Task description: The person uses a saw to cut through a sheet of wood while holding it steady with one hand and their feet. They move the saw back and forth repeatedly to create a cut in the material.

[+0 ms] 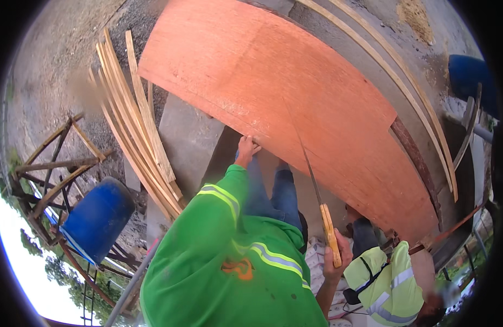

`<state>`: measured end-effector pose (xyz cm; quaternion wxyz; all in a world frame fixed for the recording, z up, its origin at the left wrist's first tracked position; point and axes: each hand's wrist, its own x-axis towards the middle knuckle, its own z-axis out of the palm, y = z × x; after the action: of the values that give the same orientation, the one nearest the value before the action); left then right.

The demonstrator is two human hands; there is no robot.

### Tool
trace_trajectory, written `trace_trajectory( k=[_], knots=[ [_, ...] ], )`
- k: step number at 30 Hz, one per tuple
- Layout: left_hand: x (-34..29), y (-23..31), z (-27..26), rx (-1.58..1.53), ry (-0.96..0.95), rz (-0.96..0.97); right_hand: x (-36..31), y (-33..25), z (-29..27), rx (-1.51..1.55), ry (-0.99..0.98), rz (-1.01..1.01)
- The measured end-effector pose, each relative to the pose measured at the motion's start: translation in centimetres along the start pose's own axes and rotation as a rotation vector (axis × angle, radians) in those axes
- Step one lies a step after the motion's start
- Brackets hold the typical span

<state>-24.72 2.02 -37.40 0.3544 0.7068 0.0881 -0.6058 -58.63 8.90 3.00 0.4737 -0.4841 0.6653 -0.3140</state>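
A large sheet of reddish-orange plywood (295, 92) lies slanted across the view. My left hand (246, 147), at the end of a green sleeve with reflective stripes, grips the sheet's near edge. In my right hand (337, 257) is the pale wooden handle of a handsaw (317, 191). Its thin blade runs up and to the left across the sheet's near part. My legs in blue jeans show under the board between both hands.
A co-worker in a yellow-green reflective vest (388, 283) crouches at the lower right beside the sheet's edge. Several thin wooden strips (137, 125) lie stacked left of a concrete slab (186, 136). A blue barrel (96, 218) and a rough wooden trestle (55, 163) stand at left; another blue barrel (469, 76) is at right.
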Motion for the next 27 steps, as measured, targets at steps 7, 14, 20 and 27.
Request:
trace_trajectory(
  k=[7,14,20,27],
  knots=[
    [-1.9,0.2,-4.0,-0.016,-0.006,0.055,4.3,-2.4,5.9,-0.251,-0.407,-0.062],
    [-4.5,-0.6,-0.4,-0.071,0.015,0.029,3.8,-0.8,5.1,-0.429,-0.394,-0.126],
    [-4.6,0.5,-1.0,-0.063,0.026,0.079,4.2,-1.9,2.6,-0.549,-0.44,-0.113],
    [-3.0,-0.3,0.6,-0.144,0.222,0.123,6.9,-0.3,1.9,-0.598,-0.561,-0.139]
  ],
)
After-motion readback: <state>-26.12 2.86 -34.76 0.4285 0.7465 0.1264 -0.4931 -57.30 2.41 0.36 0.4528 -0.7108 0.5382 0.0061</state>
